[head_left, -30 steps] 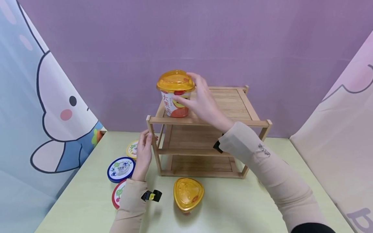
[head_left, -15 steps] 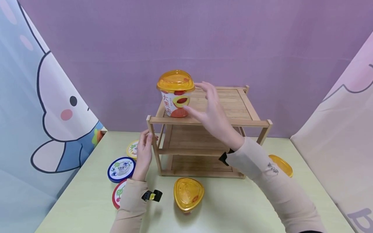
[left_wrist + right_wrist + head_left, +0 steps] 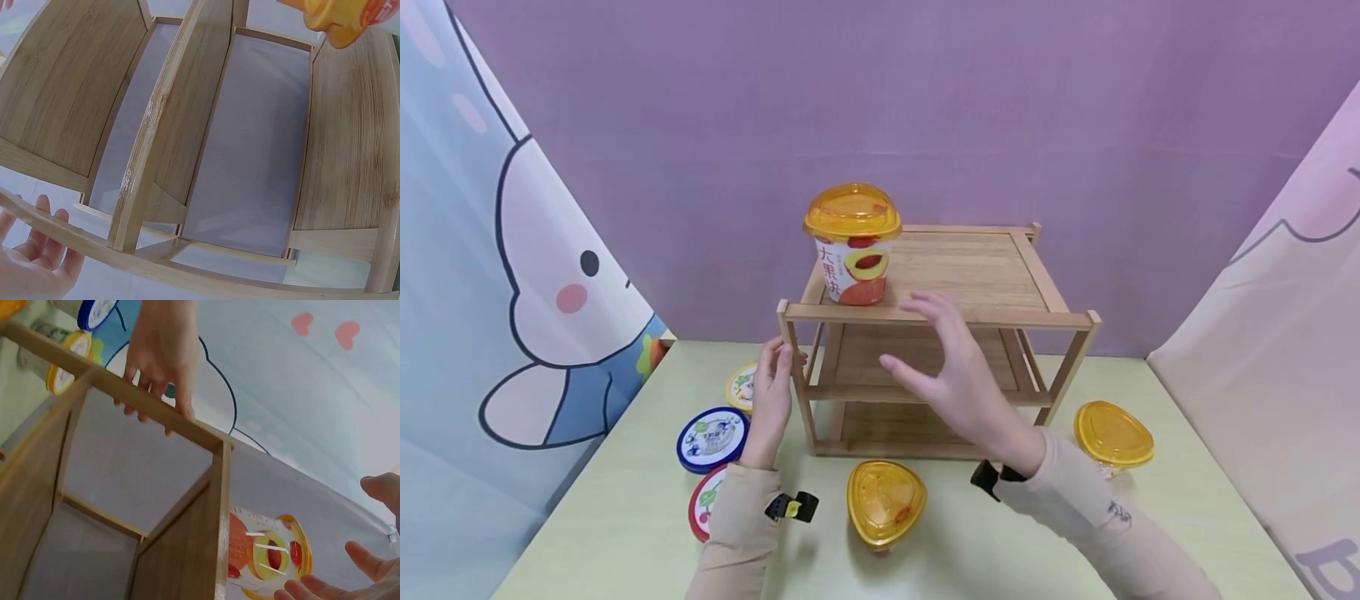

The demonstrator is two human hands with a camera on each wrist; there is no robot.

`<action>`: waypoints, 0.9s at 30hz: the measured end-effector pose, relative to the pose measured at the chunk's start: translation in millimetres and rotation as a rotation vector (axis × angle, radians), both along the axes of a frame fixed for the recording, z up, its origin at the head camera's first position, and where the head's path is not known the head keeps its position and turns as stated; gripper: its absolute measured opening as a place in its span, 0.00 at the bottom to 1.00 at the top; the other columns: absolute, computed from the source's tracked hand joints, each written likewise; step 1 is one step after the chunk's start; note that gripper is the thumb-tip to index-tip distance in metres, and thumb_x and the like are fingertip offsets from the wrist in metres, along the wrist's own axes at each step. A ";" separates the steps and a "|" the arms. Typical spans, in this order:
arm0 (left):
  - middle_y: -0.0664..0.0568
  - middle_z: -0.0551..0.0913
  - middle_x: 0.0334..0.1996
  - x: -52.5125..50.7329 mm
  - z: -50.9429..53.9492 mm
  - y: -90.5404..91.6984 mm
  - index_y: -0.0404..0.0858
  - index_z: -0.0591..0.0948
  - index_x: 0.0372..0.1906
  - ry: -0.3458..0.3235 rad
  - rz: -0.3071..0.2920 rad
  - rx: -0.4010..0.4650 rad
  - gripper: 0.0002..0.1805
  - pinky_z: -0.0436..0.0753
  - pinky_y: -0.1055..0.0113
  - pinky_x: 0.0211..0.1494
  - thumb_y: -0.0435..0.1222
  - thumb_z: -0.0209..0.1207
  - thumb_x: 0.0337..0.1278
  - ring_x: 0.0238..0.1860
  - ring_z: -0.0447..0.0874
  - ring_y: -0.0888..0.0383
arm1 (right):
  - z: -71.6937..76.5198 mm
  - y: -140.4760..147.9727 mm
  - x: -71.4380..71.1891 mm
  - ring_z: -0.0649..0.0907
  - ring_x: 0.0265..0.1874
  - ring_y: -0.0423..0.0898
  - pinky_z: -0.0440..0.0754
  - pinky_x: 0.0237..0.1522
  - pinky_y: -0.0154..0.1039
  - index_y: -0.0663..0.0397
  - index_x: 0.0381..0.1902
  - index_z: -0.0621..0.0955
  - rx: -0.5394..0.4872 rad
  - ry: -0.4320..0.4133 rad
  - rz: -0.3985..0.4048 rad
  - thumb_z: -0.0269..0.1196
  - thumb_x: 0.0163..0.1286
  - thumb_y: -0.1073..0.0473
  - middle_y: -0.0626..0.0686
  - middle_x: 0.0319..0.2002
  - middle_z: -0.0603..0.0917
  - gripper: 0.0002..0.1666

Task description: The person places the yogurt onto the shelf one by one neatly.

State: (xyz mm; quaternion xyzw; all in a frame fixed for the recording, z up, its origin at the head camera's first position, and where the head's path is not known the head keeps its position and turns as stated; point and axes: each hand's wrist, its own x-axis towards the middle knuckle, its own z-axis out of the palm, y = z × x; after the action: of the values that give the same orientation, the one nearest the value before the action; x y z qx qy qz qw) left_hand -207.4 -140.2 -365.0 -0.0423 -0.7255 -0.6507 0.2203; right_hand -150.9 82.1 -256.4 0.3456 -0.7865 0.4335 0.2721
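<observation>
A plastic cup (image 3: 855, 246) with a domed orange lid and a peach print stands upright on the top left of the three-tier wooden shelf rack (image 3: 970, 267). My left hand (image 3: 770, 392) holds the rack's left front post; in the right wrist view its fingers (image 3: 145, 394) reach over that post. My right hand (image 3: 962, 375) is in the air before the rack, thumb and fingers spread, with nothing between them. In the right wrist view the cup shows beyond the rack, next to the right fingers.
A second orange-lidded cup (image 3: 886, 504) stands in front of the rack, a third (image 3: 1112, 433) to its right. Left of the rack are tubs with yellow (image 3: 741, 387), blue (image 3: 712, 439) and red (image 3: 706, 500) lids. A purple backdrop (image 3: 1075, 125) hangs behind.
My right hand has let go of the cup on the top shelf and moved down and toward me. The cup stays put. My left hand remains on the post.
</observation>
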 end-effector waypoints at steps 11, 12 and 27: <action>0.42 0.74 0.34 -0.7 -0.7 0.6 0.28 0.66 0.50 0.013 -0.001 0.018 0.17 0.70 0.68 0.46 0.38 0.39 0.67 0.37 0.71 0.66 | -41.1 0.6 21.8 0.66 0.58 0.47 0.63 0.59 0.47 0.57 0.52 0.70 0.044 -0.122 -0.001 0.66 0.53 0.60 0.53 0.58 0.67 0.28; 0.43 0.74 0.34 -0.7 -0.5 0.6 0.29 0.66 0.50 0.012 -0.002 0.021 0.17 0.70 0.67 0.46 0.38 0.40 0.67 0.37 0.71 0.66 | -44.9 0.6 22.7 0.66 0.58 0.47 0.63 0.59 0.47 0.56 0.51 0.70 0.048 -0.127 -0.005 0.66 0.53 0.60 0.53 0.58 0.67 0.28; 0.47 0.74 0.34 0.2 -0.6 0.5 0.31 0.67 0.51 0.012 -0.007 0.039 0.17 0.69 0.63 0.49 0.40 0.40 0.67 0.38 0.71 0.65 | -92.4 -0.9 34.6 0.70 0.55 0.47 0.68 0.55 0.48 0.50 0.48 0.72 0.108 -0.244 -0.073 0.66 0.52 0.57 0.50 0.55 0.71 0.25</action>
State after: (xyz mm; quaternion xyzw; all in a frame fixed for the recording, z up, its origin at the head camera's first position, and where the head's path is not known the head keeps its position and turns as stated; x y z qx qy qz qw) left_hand -207.1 -139.7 -365.6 -0.0443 -0.7111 -0.6653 0.2230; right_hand -116.3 81.2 -348.8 0.2756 -0.8479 0.4195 0.1709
